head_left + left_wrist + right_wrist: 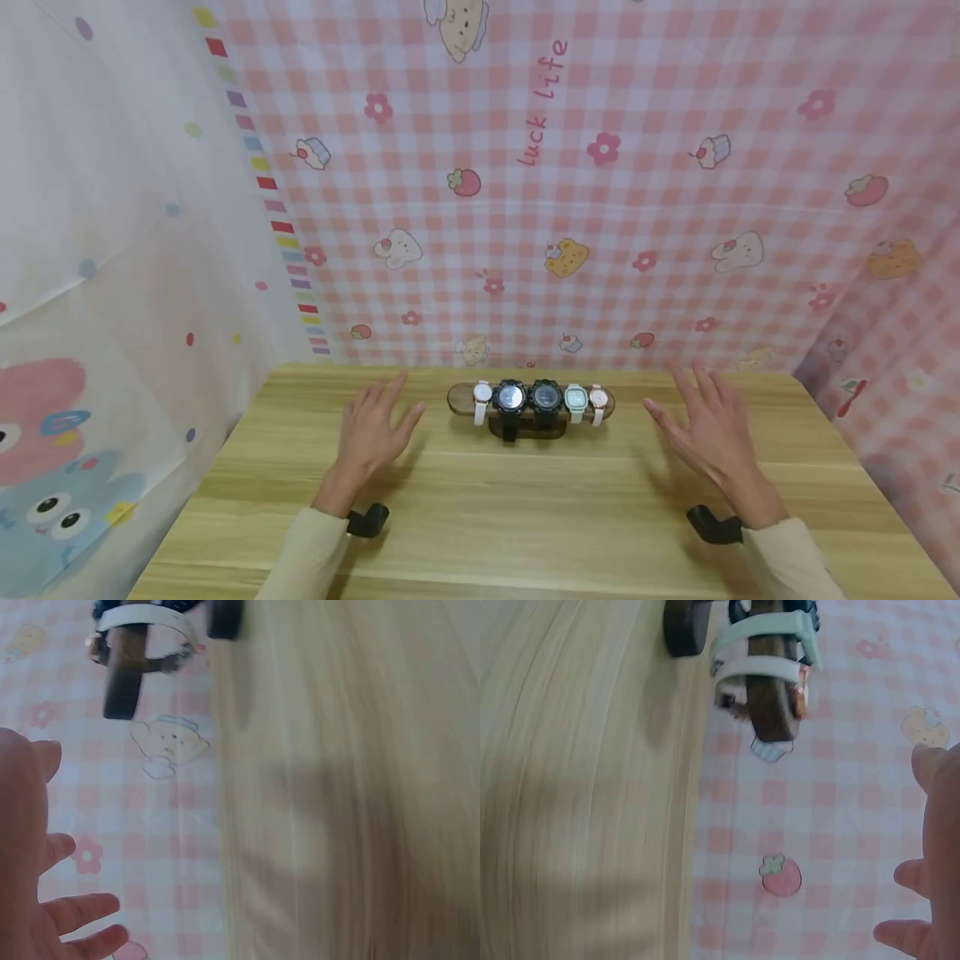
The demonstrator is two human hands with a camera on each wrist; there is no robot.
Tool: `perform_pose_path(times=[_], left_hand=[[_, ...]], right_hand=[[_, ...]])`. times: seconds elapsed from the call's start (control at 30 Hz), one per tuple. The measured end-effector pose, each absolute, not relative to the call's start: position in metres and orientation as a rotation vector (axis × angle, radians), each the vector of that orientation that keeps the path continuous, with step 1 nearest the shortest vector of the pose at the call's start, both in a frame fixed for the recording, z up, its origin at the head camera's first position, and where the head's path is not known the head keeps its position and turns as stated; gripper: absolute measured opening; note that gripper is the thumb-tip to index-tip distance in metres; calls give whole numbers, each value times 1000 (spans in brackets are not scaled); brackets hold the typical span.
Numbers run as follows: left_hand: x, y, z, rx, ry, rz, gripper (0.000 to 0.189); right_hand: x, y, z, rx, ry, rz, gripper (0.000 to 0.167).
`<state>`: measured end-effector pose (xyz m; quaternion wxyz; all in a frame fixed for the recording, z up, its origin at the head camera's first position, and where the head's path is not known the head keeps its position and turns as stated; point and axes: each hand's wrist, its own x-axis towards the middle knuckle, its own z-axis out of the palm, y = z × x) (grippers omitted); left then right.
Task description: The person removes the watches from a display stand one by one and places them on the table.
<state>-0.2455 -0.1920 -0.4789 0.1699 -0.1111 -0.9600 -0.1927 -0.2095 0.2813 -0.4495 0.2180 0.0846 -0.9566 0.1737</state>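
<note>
A dark wooden watch stand (457, 400) holds several wristwatches near the table's far edge. From left to right sit a white-strapped watch (482, 392), two chunky black watches (511, 397), a mint-green square watch (576, 398) and a white watch with a rose-gold case (598, 399). Left of the stand, my left hand (372, 429) hovers with spread fingers and touches nothing. On the other side my right hand (708, 425) is also raised, fingers apart and holding nothing. Both wrist views show the stand's ends with straps looped round the bar, apart from the fingers.
The wooden table (525, 517) reaches back to a pink checked cloth (510, 225) hung behind it. A white patterned cloth (135, 233) hangs on the left, and more pink cloth on the right. Each wrist carries a black camera mount (367, 522).
</note>
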Motion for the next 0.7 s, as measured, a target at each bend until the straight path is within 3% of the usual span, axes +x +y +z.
perform_pose_path(times=[0.3, 0.7], left_hand=[[-253, -177, -478, -355, -2634, -1119, 63], [-261, -150, -483, -300, -2608, -1421, 58]], right_hand=[[-214, 262, -447, 225, -2654, 911, 70], [-219, 245, -451, 238, -2611, 1151, 58]])
